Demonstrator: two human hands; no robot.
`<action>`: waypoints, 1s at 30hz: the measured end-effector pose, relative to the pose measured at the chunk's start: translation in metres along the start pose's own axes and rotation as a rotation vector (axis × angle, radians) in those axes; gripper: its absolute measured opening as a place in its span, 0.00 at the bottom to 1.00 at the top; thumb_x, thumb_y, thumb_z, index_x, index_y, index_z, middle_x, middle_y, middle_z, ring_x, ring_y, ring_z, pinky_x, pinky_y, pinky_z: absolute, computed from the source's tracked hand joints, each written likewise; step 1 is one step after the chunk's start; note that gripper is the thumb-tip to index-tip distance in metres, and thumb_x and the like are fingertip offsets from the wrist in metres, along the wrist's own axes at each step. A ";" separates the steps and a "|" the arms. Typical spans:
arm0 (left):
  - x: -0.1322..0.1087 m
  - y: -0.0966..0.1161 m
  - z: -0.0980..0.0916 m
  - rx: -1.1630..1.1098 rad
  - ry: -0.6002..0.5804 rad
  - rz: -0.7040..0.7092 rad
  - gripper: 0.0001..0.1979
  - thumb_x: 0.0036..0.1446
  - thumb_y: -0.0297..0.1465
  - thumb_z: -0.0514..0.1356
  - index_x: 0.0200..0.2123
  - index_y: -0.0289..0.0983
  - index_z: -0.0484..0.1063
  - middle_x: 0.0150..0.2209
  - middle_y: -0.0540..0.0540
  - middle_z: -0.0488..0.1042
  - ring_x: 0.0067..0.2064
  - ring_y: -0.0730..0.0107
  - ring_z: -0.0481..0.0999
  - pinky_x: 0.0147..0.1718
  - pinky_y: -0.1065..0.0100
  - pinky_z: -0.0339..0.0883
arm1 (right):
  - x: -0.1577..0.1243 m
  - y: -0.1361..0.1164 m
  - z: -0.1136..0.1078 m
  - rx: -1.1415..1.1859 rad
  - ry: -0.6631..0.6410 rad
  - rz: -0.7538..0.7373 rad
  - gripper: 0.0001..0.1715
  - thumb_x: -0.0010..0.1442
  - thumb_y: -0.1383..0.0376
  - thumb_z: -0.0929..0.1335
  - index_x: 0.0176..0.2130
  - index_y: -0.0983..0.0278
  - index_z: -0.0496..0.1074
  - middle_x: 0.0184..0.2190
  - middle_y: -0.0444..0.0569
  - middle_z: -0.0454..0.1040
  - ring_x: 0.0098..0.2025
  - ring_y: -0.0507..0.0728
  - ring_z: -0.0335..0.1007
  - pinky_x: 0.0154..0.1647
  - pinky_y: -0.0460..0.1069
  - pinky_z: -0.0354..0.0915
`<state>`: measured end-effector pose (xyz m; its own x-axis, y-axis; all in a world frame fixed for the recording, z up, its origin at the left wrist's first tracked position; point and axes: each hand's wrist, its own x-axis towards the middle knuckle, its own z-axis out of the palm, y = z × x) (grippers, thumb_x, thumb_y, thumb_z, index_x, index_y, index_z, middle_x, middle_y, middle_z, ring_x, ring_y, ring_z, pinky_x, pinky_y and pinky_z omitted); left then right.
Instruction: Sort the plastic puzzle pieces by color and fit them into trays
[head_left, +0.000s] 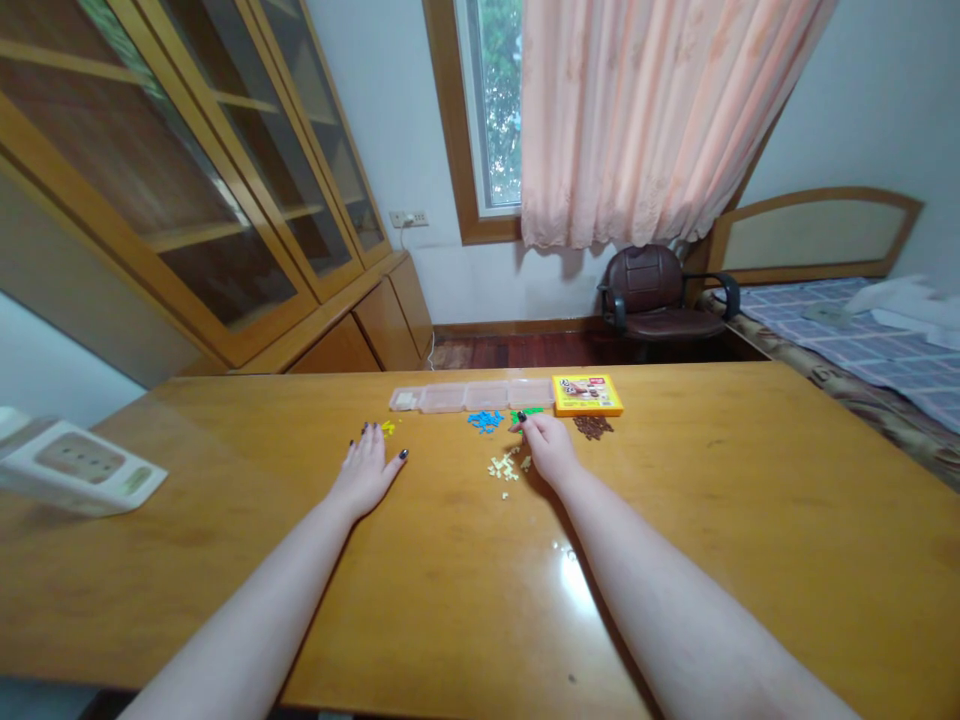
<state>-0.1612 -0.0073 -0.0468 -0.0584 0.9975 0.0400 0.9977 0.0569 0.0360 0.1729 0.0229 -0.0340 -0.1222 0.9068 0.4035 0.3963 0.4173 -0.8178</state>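
My left hand point(366, 468) lies flat on the table with its fingers stretched and thumb apart. Its fingertips are beside a few small yellow pieces point(388, 428). Over by the small green pieces point(531, 411), the thumb and forefinger of my right hand point(549, 446) are pinched together; whatever is between them is too small to name. Just left of that hand is a cluster of blue pieces point(486, 421). Pale cream pieces point(505, 466) are scattered nearer to me, and brown pieces point(593, 427) lie to its right.
Behind the pieces stands a row of clear plastic compartments point(452, 398), ending at a yellow box point(589, 395). A white appliance-like object point(82, 465) is on the wooden table point(420, 610) at left. Past the table are a brown chair point(651, 290) and a bed point(832, 335).
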 end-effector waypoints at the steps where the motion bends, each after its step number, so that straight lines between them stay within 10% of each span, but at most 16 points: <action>1: -0.002 0.002 -0.001 0.030 -0.023 0.007 0.40 0.60 0.47 0.39 0.63 0.19 0.42 0.65 0.27 0.42 0.66 0.51 0.40 0.62 0.49 0.42 | 0.000 -0.001 0.000 0.000 -0.007 -0.001 0.24 0.62 0.57 0.58 0.30 0.64 0.76 0.23 0.48 0.71 0.32 0.56 0.70 0.34 0.48 0.61; 11: 0.018 0.018 -0.011 0.053 -0.104 0.124 0.39 0.60 0.48 0.40 0.63 0.21 0.43 0.65 0.30 0.42 0.66 0.53 0.42 0.63 0.52 0.41 | -0.001 -0.005 0.000 0.004 -0.020 0.021 0.23 0.61 0.58 0.58 0.28 0.64 0.76 0.23 0.48 0.70 0.32 0.56 0.68 0.34 0.48 0.60; 16: 0.008 0.023 -0.009 -0.028 0.100 0.201 0.39 0.60 0.47 0.43 0.65 0.25 0.37 0.66 0.31 0.38 0.67 0.52 0.40 0.62 0.50 0.41 | 0.000 0.000 0.000 0.075 0.096 0.023 0.23 0.60 0.59 0.58 0.29 0.65 0.76 0.23 0.47 0.70 0.30 0.55 0.66 0.33 0.48 0.60; 20: -0.015 0.061 -0.013 -0.070 0.072 0.547 0.36 0.60 0.47 0.46 0.65 0.36 0.39 0.67 0.38 0.42 0.66 0.56 0.43 0.63 0.51 0.40 | 0.002 0.004 -0.003 0.168 0.271 0.077 0.23 0.61 0.58 0.57 0.29 0.66 0.75 0.22 0.46 0.69 0.28 0.54 0.64 0.32 0.47 0.59; 30: -0.026 0.179 -0.015 -0.276 -0.145 0.772 0.32 0.60 0.40 0.51 0.64 0.39 0.46 0.66 0.41 0.46 0.65 0.57 0.49 0.62 0.53 0.48 | 0.003 0.001 -0.002 0.259 0.317 0.121 0.23 0.60 0.57 0.58 0.28 0.66 0.74 0.22 0.45 0.68 0.27 0.53 0.64 0.31 0.47 0.59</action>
<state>0.0180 -0.0238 -0.0264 0.6629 0.7483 0.0251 0.7102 -0.6391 0.2953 0.1750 0.0258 -0.0332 0.2127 0.9040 0.3710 0.1437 0.3466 -0.9270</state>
